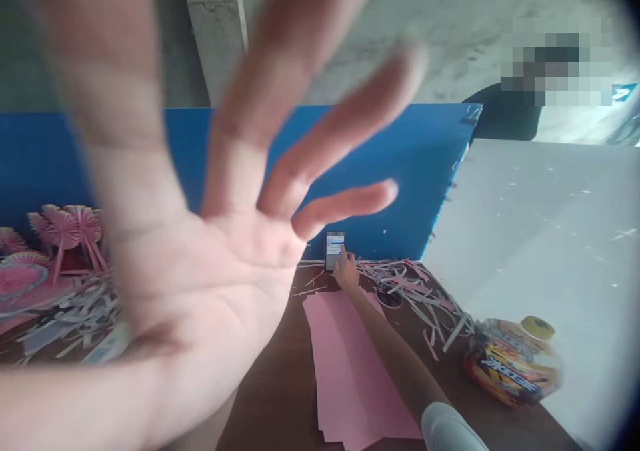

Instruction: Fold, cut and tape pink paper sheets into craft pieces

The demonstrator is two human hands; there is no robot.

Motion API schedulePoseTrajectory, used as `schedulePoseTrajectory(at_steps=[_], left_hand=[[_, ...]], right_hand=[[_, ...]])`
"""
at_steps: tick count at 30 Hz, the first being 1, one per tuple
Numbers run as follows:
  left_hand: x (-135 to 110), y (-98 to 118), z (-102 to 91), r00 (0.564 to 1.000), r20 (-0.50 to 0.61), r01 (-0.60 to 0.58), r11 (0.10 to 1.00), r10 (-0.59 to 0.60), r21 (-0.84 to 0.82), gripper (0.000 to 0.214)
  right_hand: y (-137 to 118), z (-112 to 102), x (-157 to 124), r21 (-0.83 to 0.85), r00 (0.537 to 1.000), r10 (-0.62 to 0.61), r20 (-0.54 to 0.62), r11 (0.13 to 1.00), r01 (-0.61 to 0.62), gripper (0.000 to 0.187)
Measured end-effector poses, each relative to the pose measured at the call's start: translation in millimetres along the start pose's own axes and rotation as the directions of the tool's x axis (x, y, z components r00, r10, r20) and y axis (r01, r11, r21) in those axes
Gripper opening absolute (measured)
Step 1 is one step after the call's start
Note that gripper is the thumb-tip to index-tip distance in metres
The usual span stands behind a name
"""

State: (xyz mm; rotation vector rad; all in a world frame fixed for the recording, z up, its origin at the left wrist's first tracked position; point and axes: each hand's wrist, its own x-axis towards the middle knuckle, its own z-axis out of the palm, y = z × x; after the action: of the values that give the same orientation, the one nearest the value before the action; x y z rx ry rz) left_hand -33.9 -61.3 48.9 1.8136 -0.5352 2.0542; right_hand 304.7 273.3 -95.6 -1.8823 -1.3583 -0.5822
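While raised close before the camera, blurs across the left and middle of the view: left hand (200, 251), palm out, fingers spread wide and released, grasping nothing. Behind it at nine o'clock, on the brown table (280, 397), lies a cluster of pink paper fans (65, 231) amid grey and pink paper strips (75, 311). Backing the table at twelve o'clock stands a blue board (410, 171). Past centre, toward five o'clock, spreads a stack of pink paper sheets (350, 371). Across them stretches the right hand (346, 272), index finger out and touching the lit screen of a phone (334, 249) propped against the board; the other fingers cannot be made out. At four o'clock sits a yellow-capped jar (515, 364) beside a white board (540, 237).
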Motion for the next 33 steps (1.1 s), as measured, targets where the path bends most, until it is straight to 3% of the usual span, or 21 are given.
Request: schedulePoseTrajectory(at_steps=[1, 2, 5, 7, 9, 10, 12, 16, 20, 24, 29, 33], left_hand=[[-2.9, -8.2, -1.2, 0.994, 0.095, 0.065, 0.990, -0.053, -0.124, 0.057], [-9.3, -21.3, -4.0, 0.988, 0.089, 0.137, 0.973, -0.123, -0.183, 0.050], [-51.3, -81.4, -16.4, 0.966, 0.016, 0.255, 0.945, -0.257, -0.207, 0.050], [-94.1, -129.0, -23.0, 0.901, 0.008, 0.433, 0.900, -0.433, -0.042, 0.041], [-142.1, -176.5, -26.8, 0.766, 0.064, 0.610, 0.755, -0.640, 0.243, 0.031], [-165.9, -199.3, -28.3, 0.698, 0.115, 0.625, 0.680, -0.706, 0.383, 0.028], [-209.3, -240.8, -31.4, 0.631, 0.136, 0.571, 0.575, -0.764, 0.586, 0.023], [-261.4, -297.6, -40.9, 0.637, 0.208, 0.346, 0.517, -0.742, 0.783, 0.038], [-266.9, -317.3, -45.4, 0.682, 0.158, 0.211, 0.399, -0.714, 0.892, 0.032], [-262.3, -322.4, -43.5, 0.694, 0.073, 0.179, 0.269, -0.717, 0.947, 0.030], [-262.2, -330.4, -34.5, 0.685, 0.026, 0.173, 0.197, -0.728, 0.965, 0.032], [-258.8, -335.8, -23.7, 0.673, -0.028, 0.254, 0.194, -0.739, 0.948, 0.028]], right_hand=[[-0.1, -1.2, -0.7, 0.013, 1.000, -0.005, -0.004, 1.000, 0.005, 0.059], [0.2, -2.3, -2.1, 0.034, 1.000, -0.013, -0.020, 0.999, 0.014, 0.059], [4.5, -3.0, -10.7, 0.104, 0.994, -0.013, -0.109, 0.994, 0.024, 0.058], [9.4, -1.2, -17.6, 0.127, 0.990, 0.022, -0.137, 0.992, -0.005, 0.057], [14.2, 1.1, -23.3, 0.136, 0.990, 0.052, -0.129, 0.990, -0.034, 0.055], [16.0, 1.9, -25.3, 0.140, 0.991, 0.061, -0.122, 0.989, -0.043, 0.054], [18.0, 2.5, -27.1, 0.147, 0.992, 0.064, -0.113, 0.988, -0.047, 0.055], [18.6, 1.1, -24.7, 0.174, 0.996, 0.052, -0.079, 0.984, -0.038, 0.057], [24.5, 1.9, -19.9, 0.241, 0.993, 0.098, -0.064, 0.967, -0.080, 0.059], [34.3, 5.6, -13.2, 0.312, 0.989, 0.141, -0.054, 0.943, -0.118, 0.062], [41.3, 12.9, -4.6, 0.455, 0.996, 0.081, 0.034, 0.886, -0.087, 0.068], [42.4, 14.8, -4.8, 0.485, 1.000, 0.001, 0.013, 0.875, -0.007, 0.071]])
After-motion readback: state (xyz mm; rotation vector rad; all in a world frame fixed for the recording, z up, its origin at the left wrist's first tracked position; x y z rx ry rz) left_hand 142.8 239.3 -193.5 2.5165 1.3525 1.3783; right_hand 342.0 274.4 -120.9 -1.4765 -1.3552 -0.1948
